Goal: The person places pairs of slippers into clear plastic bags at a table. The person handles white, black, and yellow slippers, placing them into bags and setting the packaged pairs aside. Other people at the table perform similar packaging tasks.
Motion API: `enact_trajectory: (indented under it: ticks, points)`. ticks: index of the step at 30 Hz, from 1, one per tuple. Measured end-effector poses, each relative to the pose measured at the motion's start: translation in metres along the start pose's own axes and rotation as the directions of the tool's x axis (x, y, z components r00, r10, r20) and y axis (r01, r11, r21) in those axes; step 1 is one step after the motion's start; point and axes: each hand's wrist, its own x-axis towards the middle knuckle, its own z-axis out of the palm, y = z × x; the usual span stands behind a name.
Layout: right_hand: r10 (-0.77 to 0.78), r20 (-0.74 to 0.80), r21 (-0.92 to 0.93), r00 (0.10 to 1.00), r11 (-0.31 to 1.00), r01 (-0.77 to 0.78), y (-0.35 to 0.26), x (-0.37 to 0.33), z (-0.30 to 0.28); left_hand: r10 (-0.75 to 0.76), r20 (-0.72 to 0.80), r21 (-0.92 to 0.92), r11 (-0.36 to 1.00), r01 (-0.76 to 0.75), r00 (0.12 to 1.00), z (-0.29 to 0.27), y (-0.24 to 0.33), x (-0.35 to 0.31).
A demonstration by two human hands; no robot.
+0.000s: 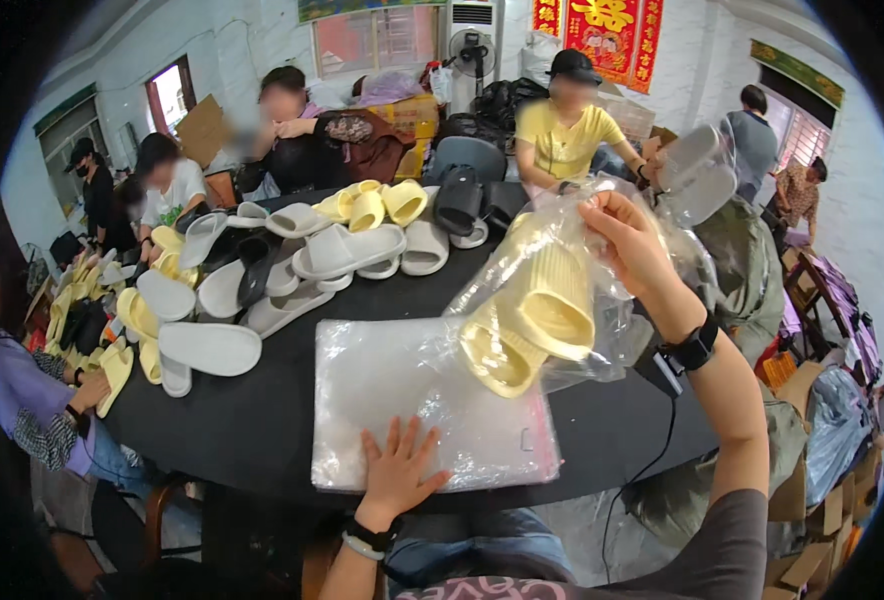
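Note:
My right hand (624, 243) is raised over the table's right side, its fingers pinched on the top of a clear plastic bag (477, 283). Inside that bag hangs a pair of yellow slippers (552, 290), ribbed on top, with their openings toward me. Below, my left hand (400, 465) lies flat with spread fingers on a stack of clear plastic bags (377, 385). The hanging bag's lower part overlaps the right side of this stack in the picture; whether they touch I cannot tell.
Grey, yellow and black slippers (347, 250) lie heaped across the table's (252, 430) far and left parts. Opposite, a person in a yellow shirt (567, 135) holds bagged grey slippers (702, 165). Someone at the left handles a yellow slipper (115, 375). A black cable (652, 455) hangs at right.

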Motion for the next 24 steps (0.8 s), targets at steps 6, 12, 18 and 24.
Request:
enact_trajectory:
  ticks: [6,12,18,24]
  points:
    - [0.025,0.132,0.224,0.991,0.973,-0.054,0.028,-0.044,0.074,-0.037,0.061,-0.071,0.997,0.041,0.997,-0.005,-0.002,0.000]
    - [0.037,0.596,-0.387,0.802,0.889,0.247,0.041,-0.138,0.055,0.010,-0.073,-0.190,0.981,-0.024,0.997,0.011,-0.004,0.002]
    - [-0.087,0.169,0.073,0.982,0.994,0.075,0.020,-0.176,0.027,-0.072,0.095,-0.234,0.968,0.092,0.993,0.006,-0.002,-0.004]
    - [-0.663,0.594,0.793,0.455,0.578,-0.193,-0.020,-0.192,0.028,-0.031,0.075,-0.088,0.995,0.037,0.997,-0.005,-0.003,-0.008]
